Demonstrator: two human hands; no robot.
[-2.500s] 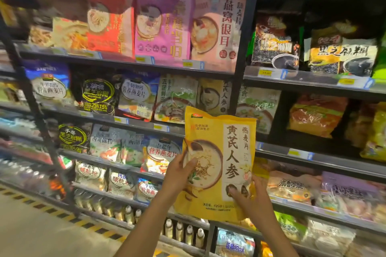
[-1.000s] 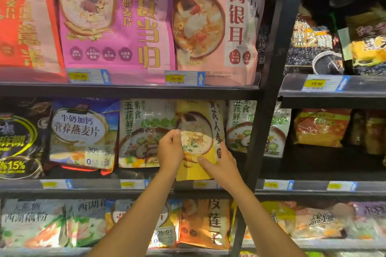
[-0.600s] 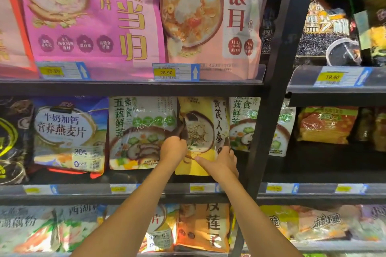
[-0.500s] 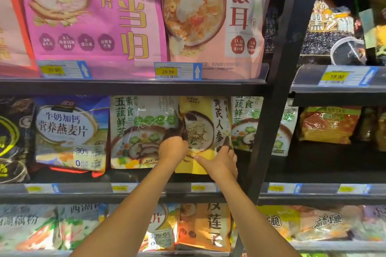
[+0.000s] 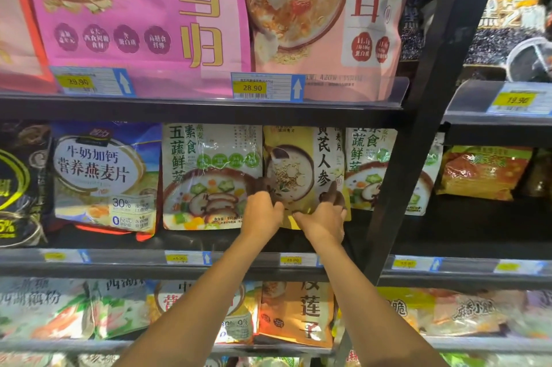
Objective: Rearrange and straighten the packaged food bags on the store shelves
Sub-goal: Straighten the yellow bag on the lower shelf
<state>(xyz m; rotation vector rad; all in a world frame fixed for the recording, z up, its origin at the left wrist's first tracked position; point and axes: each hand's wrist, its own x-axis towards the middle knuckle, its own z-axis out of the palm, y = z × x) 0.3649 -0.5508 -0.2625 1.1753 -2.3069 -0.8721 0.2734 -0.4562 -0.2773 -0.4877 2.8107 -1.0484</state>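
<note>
Yellow oatmeal bag (image 5: 301, 169) w/ bowl pic stands upright on mid shelf (image 5: 191, 265), btwn two green-white veg bags (image 5: 209, 175), bottom edge lifted.

A single head-worn camera faces the shelves (image 5: 209, 111) close up, looking level at the middle tier.

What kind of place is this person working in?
Most likely a grocery store aisle. Dark metal shelves carry rows of packaged food, such as the yellow bag both hands are setting in place, and printed price tags with barcodes line the shelf edges.
</note>
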